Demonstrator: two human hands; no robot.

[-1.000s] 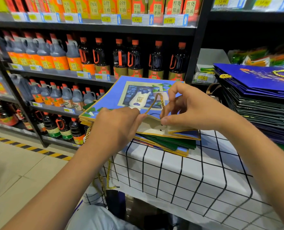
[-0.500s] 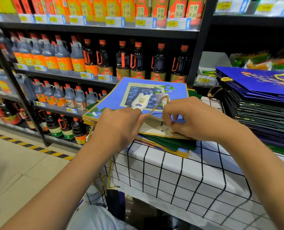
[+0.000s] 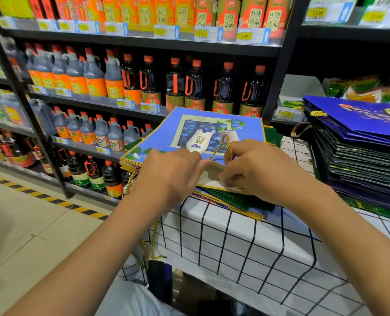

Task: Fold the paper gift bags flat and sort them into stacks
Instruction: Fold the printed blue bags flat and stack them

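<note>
Lying flat, the bag [image 3: 200,133] ran toward twelve o'clock from both hands; right hand [image 3: 264,172] pinched its cord [image 3: 227,147], left hand [image 3: 166,176] gripped the rim.

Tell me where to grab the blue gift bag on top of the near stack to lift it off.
Grip the blue gift bag by its open near edge, coming from the person's side. That edge overhangs the stack, and the gold cord handle loops up there.

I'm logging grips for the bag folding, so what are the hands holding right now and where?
Both hands, left hand and right hand, hold the near, open edge of the blue gift bag; the right also pinches its gold cord handle.
</note>
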